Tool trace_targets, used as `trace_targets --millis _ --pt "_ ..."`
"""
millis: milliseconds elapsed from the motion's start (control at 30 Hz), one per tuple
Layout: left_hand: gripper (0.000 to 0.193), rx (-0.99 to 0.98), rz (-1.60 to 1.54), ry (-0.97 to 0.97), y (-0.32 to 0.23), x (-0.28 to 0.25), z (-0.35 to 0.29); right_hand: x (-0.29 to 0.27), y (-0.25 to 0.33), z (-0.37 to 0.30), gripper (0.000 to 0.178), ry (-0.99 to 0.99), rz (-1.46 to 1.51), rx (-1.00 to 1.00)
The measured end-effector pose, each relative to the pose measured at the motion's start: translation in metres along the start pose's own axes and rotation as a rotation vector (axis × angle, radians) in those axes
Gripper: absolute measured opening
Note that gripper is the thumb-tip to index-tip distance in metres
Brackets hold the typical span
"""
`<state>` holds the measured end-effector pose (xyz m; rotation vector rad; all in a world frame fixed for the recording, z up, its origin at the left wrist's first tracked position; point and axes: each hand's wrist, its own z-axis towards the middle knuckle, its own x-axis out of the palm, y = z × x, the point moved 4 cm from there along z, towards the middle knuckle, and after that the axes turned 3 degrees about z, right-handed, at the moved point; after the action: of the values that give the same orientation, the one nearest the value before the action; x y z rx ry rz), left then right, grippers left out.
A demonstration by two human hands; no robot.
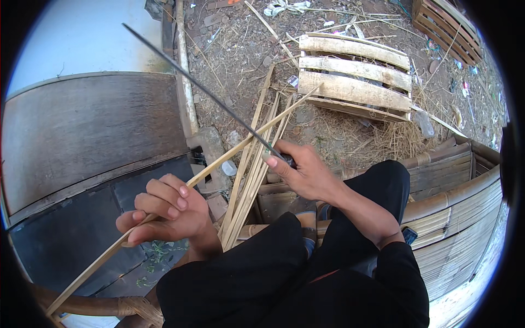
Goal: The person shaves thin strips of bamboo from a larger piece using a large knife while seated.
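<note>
My left hand [169, 210] is closed around a long, thin bamboo strip [219, 162], its fingers curled over it. The strip slants from the lower left up to the wooden crate's near edge as seen from here. In my right hand [313, 174] is the handle of a long, narrow machete [191, 79], mostly covered by the fingers. Its dark blade points to the upper left and crosses the strip just beyond my right hand; whether they touch I cannot tell. Below the crossing, several loose bamboo strips [252, 177] lean in a bundle between my hands and beside my leg.
A slatted wooden crate [355, 74] rests on straw-littered ground ahead, with a second crate [448, 30] at the far right. Brown and dark panels [98, 131] stand on the left. A bamboo bench [454, 213] curves around my right side.
</note>
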<state>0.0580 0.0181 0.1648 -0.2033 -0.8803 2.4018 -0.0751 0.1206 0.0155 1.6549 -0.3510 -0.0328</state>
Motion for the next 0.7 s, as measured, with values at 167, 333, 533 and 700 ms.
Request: trace_targets --millis 167,333,533,700 --pt "0.040 -0.093 -0.352 0.175 -0.003 0.011 0.001 0.006 0.031 -0.016 0.049 0.119 0.032 -0.193" --pt "0.046 -0.077 -0.445 0.253 -0.007 0.030 -0.005 0.004 0.036 -0.016 0.047 0.125 0.072 -0.258" --pt "0.046 -0.140 -0.333 0.250 -0.011 0.019 -0.005 -0.028 -0.043 0.010 0.052 -0.048 -0.222 -0.024" --pt "0.045 -0.079 -0.342 0.179 -0.012 0.029 -0.008 -0.078 -0.128 0.006 0.061 -0.305 -0.275 0.170"
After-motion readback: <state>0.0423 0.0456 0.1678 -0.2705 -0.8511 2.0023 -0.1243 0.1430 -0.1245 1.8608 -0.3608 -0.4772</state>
